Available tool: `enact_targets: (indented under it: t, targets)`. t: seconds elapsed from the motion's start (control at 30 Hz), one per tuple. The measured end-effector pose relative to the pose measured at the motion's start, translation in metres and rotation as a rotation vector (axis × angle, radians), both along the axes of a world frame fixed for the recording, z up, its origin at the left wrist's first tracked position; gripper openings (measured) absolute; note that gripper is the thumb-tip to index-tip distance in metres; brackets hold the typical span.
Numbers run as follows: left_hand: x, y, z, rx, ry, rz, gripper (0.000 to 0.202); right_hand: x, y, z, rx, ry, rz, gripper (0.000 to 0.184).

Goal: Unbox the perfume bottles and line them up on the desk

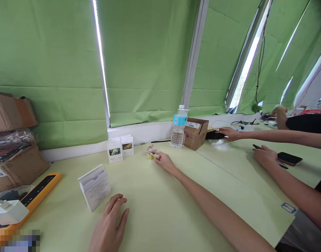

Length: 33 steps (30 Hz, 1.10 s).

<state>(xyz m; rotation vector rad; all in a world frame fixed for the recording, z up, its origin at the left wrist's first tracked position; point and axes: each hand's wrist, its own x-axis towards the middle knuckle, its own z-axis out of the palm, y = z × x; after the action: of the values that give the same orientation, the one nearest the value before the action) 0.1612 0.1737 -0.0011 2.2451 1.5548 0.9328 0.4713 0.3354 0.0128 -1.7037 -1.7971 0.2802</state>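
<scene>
So the right hand (164, 162) is stretched out with its fingers loosely extended, and its fingertips (157, 158) sit right at a gold cap (151, 156). I can't tell if they're pinching it or just touching it. Directly past them is a small glass bottle (152, 149) with the cap at its foot (no way to tell from this angle if it's screwed on). I'd expect it to be light, slick and fragile, so I'd hold the metal cap or pinch the glass gently rather than squeeze it.

The left hand (109, 224) is nearer, open and palm down with its fingers spread, over the pale green tabletop (160, 217). Just ahead of those fingers stands a white card box (94, 188) with its flap up. Ahead of the right hand and to its left are two white cartons (120, 148) with flower photos, and ahead and to its right are a plastic water bottle (178, 127) and a brown cardboard carton (195, 133).

Well off to the right, another person's hand (228, 133) rests on a dark object (214, 135), and a second hand (265, 156) sits near a black phone (289, 158).
</scene>
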Motion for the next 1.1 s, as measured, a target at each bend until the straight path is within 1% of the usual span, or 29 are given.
enact_targets:
  t: [0.07, 0.17, 0.27, 0.33, 0.4, 0.43, 0.47, 0.5, 0.53, 0.57, 0.6, 0.63, 0.67, 0.7, 0.73, 0.77, 0.8, 0.83, 0.93, 1.0, 1.1]
  targets:
    - [-0.001, 0.0, 0.0, 0.007, -0.002, 0.01, 0.03, 0.003, 0.006, -0.006, 0.02, 0.05, -0.038, 0.042]
    - [-0.002, -0.002, 0.002, 0.029, 0.003, 0.019, 0.028, 0.006, 0.007, -0.016, 0.048, 0.109, -0.067, 0.041]
    - [-0.005, -0.004, 0.013, 0.124, -0.029, 0.035, 0.026, 0.006, 0.004, -0.021, 0.087, 0.148, -0.062, 0.037]
    - [-0.011, -0.006, 0.025, 0.252, -0.086, 0.082, 0.022, 0.004, 0.001, -0.02, 0.124, 0.168, -0.049, 0.034]
    - [-0.021, -0.006, 0.038, 0.447, -0.169, 0.193, 0.018, -0.001, -0.003, -0.016, 0.163, 0.187, -0.025, 0.033]
    - [-0.027, -0.004, 0.044, 0.548, -0.214, 0.277, 0.021, -0.004, -0.005, -0.013, 0.181, 0.196, -0.008, 0.033]
    - [-0.033, -0.002, 0.049, 0.63, -0.261, 0.365, 0.029, -0.008, -0.007, -0.01, 0.197, 0.206, 0.013, 0.033]
    - [-0.04, 0.001, 0.052, 0.671, -0.306, 0.446, 0.041, -0.012, -0.01, -0.007, 0.21, 0.215, 0.038, 0.034]
    - [-0.046, 0.005, 0.053, 0.658, -0.35, 0.51, 0.054, -0.018, -0.013, -0.004, 0.22, 0.224, 0.067, 0.034]
    - [-0.051, 0.01, 0.052, 0.594, -0.389, 0.534, 0.064, -0.024, -0.017, -0.001, 0.229, 0.232, 0.097, 0.034]
    - [-0.057, 0.016, 0.049, 0.494, -0.421, 0.53, 0.07, -0.031, -0.021, 0.003, 0.235, 0.239, 0.129, 0.034]
    - [-0.061, 0.022, 0.045, 0.333, -0.461, 0.506, 0.073, -0.04, -0.026, 0.006, 0.24, 0.244, 0.162, 0.033]
    - [-0.064, 0.027, 0.041, 0.161, -0.506, 0.444, 0.076, -0.049, -0.032, 0.01, 0.242, 0.245, 0.197, 0.032]
    - [-0.067, 0.031, 0.036, -0.01, -0.513, 0.367, 0.069, -0.058, -0.039, 0.014, 0.245, 0.242, 0.237, 0.03]
    - [-0.069, 0.034, 0.031, -0.125, -0.491, 0.295, 0.061, -0.068, -0.047, 0.017, 0.248, 0.236, 0.275, 0.027]
    - [-0.07, 0.035, 0.027, -0.179, -0.452, 0.245, 0.053, -0.078, -0.057, 0.021, 0.252, 0.224, 0.324, 0.024]
    - [-0.07, 0.035, 0.024, -0.188, -0.386, 0.209, 0.044, -0.087, -0.067, 0.025, 0.282, 0.201, 0.393, 0.023]
    - [-0.069, 0.034, 0.023, -0.154, -0.31, 0.192, 0.038, -0.096, -0.077, 0.029, 0.328, 0.171, 0.453, 0.023]
    - [-0.063, 0.025, 0.021, 0.015, -0.084, 0.17, 0.03, -0.115, -0.105, 0.039, 0.457, 0.047, 0.569, 0.035]
    - [-0.057, 0.019, 0.022, 0.098, -0.005, 0.149, 0.029, -0.121, -0.117, 0.043, 0.505, -0.028, 0.61, 0.039]
    - [-0.05, 0.014, 0.023, 0.18, 0.054, 0.147, 0.03, -0.123, -0.124, 0.046, 0.568, -0.065, 0.623, 0.031]
